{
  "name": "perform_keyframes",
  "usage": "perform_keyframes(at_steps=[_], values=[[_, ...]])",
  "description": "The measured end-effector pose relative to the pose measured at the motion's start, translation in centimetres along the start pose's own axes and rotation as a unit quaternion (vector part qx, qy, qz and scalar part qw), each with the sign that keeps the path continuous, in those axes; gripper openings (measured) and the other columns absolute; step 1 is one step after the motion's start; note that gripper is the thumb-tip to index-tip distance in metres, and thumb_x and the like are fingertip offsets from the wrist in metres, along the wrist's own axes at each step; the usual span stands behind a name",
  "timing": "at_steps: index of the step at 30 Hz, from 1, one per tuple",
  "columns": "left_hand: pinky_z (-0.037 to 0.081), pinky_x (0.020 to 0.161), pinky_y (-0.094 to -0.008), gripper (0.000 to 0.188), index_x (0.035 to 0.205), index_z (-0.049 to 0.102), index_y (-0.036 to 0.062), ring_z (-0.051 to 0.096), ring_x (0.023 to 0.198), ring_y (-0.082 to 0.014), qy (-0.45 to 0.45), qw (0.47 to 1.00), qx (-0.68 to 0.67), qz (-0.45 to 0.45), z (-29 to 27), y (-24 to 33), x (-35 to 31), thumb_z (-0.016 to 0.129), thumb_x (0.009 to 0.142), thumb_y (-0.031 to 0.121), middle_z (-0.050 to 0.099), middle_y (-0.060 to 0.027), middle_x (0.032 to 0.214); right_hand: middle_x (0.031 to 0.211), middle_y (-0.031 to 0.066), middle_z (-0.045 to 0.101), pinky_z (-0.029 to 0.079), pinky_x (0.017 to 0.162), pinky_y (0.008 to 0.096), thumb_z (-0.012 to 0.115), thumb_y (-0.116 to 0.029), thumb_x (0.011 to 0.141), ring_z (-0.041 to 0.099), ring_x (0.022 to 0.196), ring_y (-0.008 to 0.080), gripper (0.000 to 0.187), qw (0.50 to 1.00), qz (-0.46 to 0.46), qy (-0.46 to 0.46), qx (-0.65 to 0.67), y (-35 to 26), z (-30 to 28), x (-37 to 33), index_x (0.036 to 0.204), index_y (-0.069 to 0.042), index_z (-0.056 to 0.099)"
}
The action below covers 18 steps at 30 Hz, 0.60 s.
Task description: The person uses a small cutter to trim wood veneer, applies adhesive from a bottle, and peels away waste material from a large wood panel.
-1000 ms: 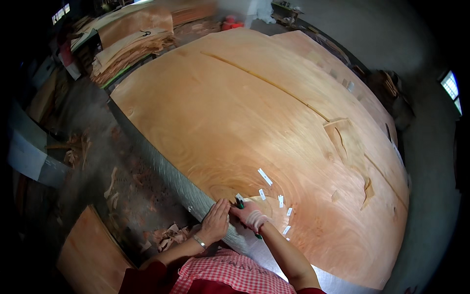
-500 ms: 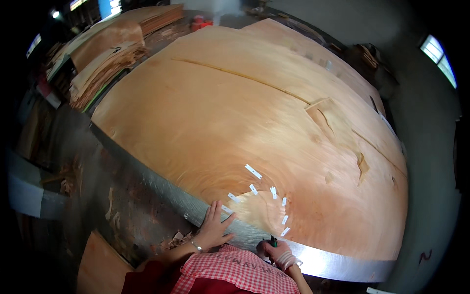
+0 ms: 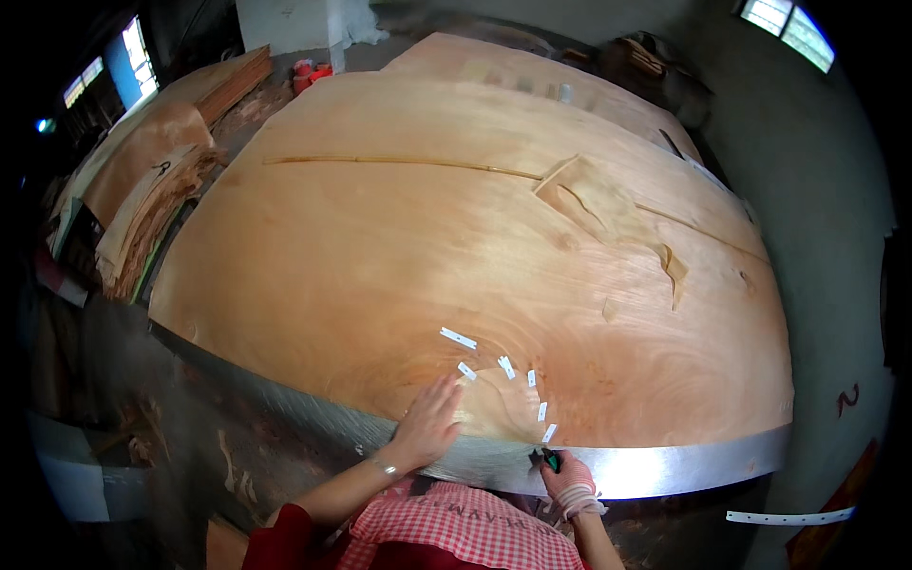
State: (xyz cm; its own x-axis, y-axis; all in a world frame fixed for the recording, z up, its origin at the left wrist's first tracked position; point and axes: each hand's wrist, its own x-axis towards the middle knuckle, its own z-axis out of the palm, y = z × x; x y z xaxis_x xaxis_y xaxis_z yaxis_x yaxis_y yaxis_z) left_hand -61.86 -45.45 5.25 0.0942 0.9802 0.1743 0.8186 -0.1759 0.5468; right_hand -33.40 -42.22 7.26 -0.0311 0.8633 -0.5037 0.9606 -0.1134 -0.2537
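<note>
My left hand (image 3: 429, 425) lies flat, fingers stretched, at the left edge of a paler wood veneer patch (image 3: 502, 404). The patch sits at the near edge of a large veneer sheet (image 3: 332, 256). Short white tape strips (image 3: 542, 411) cross its curved seam, and a longer strip (image 3: 459, 337) lies just beyond it. My right hand (image 3: 570, 475), in a pale knitted glove, is closed around a small green and black tool (image 3: 551, 460) above the table's metal edge (image 3: 655, 475). The tool's exact kind is unclear.
A thin bamboo-like stick (image 3: 399, 161) crosses the sheet, partly under a torn veneer scrap (image 3: 598, 204). Veneer stacks (image 3: 142, 223) stand at the left, with red containers (image 3: 309, 74) at the far back. A grey wall (image 3: 817, 285) rises on the right.
My left hand has moved forward from the metal edge onto the patch's left side, covering tape strips there. My right hand has shifted slightly right with the tool. The view has turned.
</note>
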Motion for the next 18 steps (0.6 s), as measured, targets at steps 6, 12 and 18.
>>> perform_keyframes(at_steps=[6,12,18], values=[[0.017,0.107,-0.0458,0.062,0.129,0.035,-0.0052,0.023,0.131,-0.0331,-0.032,0.998,0.053,0.034,3.5,-2.3,3.0,0.054,0.082,0.031,0.025,-0.0224,0.14,0.092,0.0202,0.062,0.047,0.077,0.0417,0.061,-0.041,0.072,0.059,0.088,0.0368,0.046,0.999,0.036,-0.02,0.025,1.0,0.6,-1.6,0.102,-0.007,0.059],[0.037,0.094,-0.0374,0.041,0.116,0.049,-0.0046,0.045,0.115,-0.0264,-0.007,0.985,-0.167,-0.038,1.8,-4.6,2.3,0.049,0.087,0.024,0.042,-0.0217,0.128,0.101,0.0208,0.06,0.047,0.081,0.0428,0.062,-0.034,0.073,0.058,0.094,0.0366,0.043,0.995,0.098,0.003,-0.033,3.4,-1.0,-0.9,0.105,-0.006,0.057],[0.05,0.073,-0.0255,0.02,0.095,0.056,-0.0013,0.063,0.085,-0.0189,-0.137,0.701,-0.546,-0.437,-0.7,-8.0,-7.6,0.048,0.089,0.016,0.063,-0.012,0.093,0.096,0.0213,0.061,0.047,0.079,0.0433,0.062,-0.033,0.073,0.058,0.092,0.0361,0.039,0.991,0.117,0.057,-0.023,3.8,-1.4,1.6,0.098,-0.004,0.058]])
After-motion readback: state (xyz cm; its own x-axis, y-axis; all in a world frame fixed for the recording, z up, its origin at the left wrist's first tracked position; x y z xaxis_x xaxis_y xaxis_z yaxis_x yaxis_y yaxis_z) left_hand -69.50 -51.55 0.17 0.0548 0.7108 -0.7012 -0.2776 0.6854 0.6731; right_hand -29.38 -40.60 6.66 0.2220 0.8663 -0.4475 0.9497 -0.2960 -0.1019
